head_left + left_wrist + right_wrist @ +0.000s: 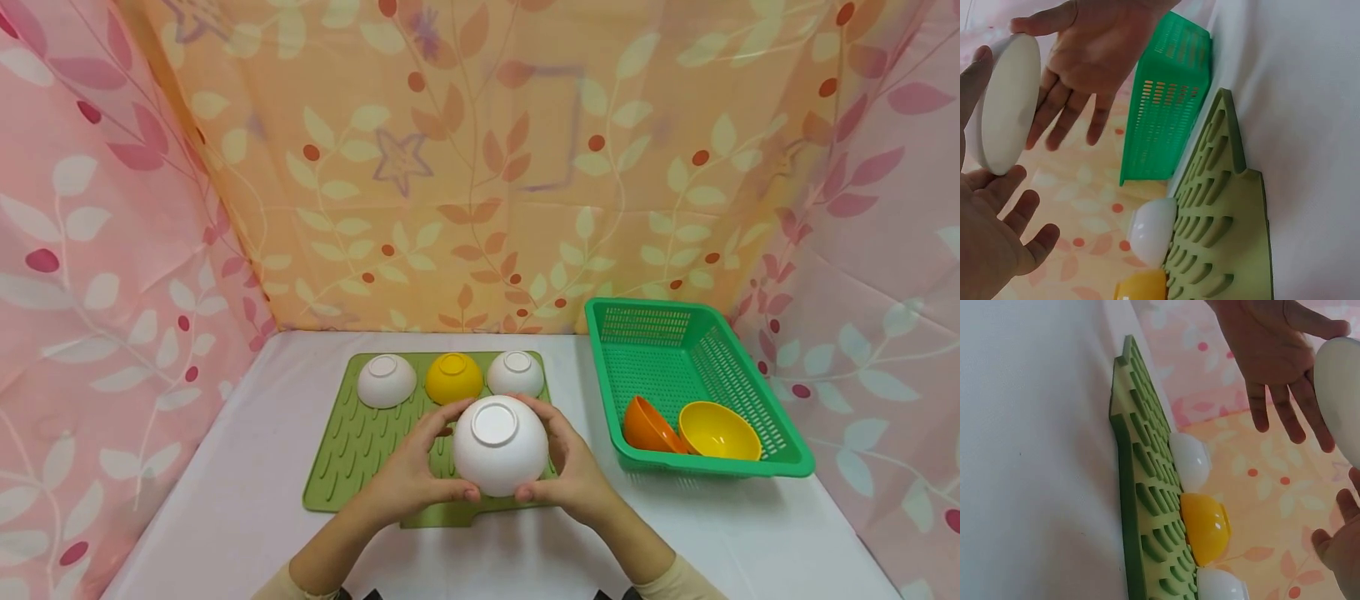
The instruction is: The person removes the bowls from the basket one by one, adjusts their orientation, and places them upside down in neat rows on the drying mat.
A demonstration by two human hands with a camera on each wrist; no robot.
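A white bowl (501,458) is held upside down in the air, its foot ring facing up. My left hand (411,475) pinches it from the left between thumb and fingers, and my right hand (576,477) does the same from the right. In the left wrist view the held bowl (1011,103) shows its hollow side facing down, apart from the green drying mat (352,458) below. Three upturned bowls stand along the mat's far edge: a white bowl (386,385), a yellow bowl (453,383) and another white bowl (515,379), partly behind my fingertips.
A green plastic basket (600,367) stands right of the mat. Inside its near end an orange bowl (649,427) leans on its side beside a yellow bowl (720,433) with its opening up. Patterned cloth (465,167) walls in the white table (225,500) behind and on both sides.
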